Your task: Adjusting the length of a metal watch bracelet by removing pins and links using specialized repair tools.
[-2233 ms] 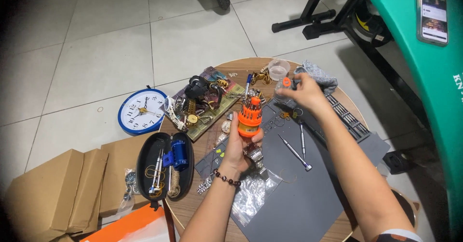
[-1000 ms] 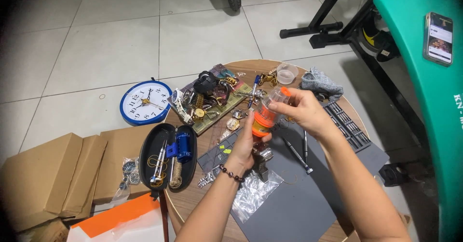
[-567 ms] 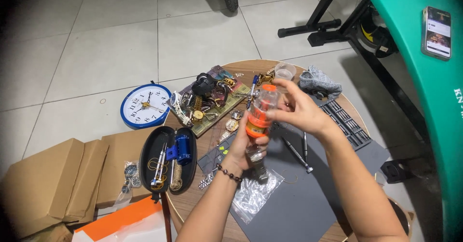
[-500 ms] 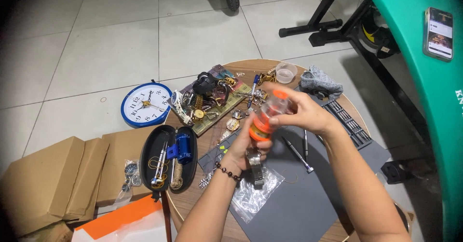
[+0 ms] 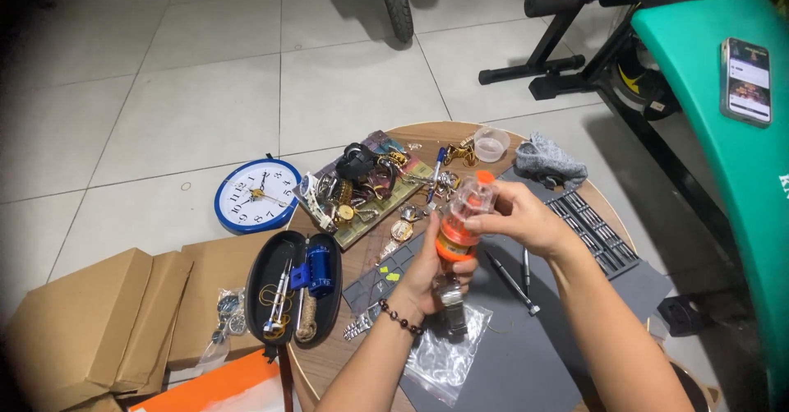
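Tilted further than a moment ago, the orange-and-clear container leans up-right between both hands, left hand clamped on its base, right hand gripping its cap.

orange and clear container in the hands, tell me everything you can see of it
The container is a small cylinder with an orange lower body and a clear, plastic-looking upper part topped by an orange tip. It is held tilted above the round table. The left hand wraps it from below; the right hand grips the clear top. Its contents cannot be made out.
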